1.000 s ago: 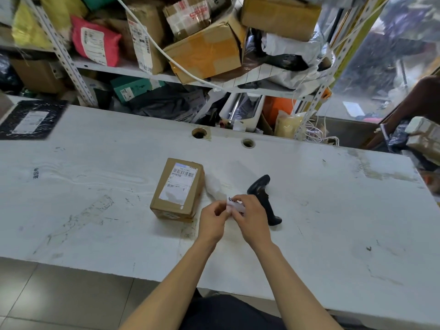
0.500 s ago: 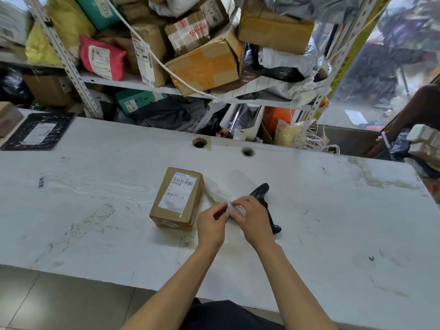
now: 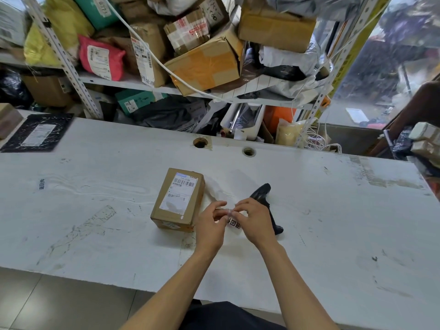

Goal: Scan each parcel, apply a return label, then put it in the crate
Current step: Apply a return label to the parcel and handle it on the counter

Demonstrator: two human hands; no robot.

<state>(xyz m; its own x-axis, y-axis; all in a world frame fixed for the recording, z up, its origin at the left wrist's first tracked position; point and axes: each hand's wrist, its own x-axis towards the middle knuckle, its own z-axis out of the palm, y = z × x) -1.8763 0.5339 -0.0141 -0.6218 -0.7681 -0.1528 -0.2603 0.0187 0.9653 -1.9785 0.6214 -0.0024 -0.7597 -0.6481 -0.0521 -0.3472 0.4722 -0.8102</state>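
A small brown cardboard parcel [image 3: 178, 200] with a white shipping label on top lies on the white table [image 3: 95, 210]. Just right of it my left hand [image 3: 210, 225] and my right hand [image 3: 256, 222] are held close together above the table. Both pinch a small white return label [image 3: 234, 223] with black print, its edges pulled between the fingertips. A black handheld scanner [image 3: 266, 206] lies on the table behind my right hand, partly hidden by it. A white sheet of backing paper [image 3: 219, 189] lies flat between parcel and scanner.
A black mailer bag [image 3: 38, 133] with a white label lies at the table's far left. Two round cable holes [image 3: 200, 142] sit near the back edge. Shelves [image 3: 142, 82] crammed with parcels stand behind the table. More packages [image 3: 426, 141] are at the far right.
My hands have drawn slightly apart while still pinching the label, whose printed side now shows below the fingers. The camera tilted up a little. The parcel and scanner have not moved.
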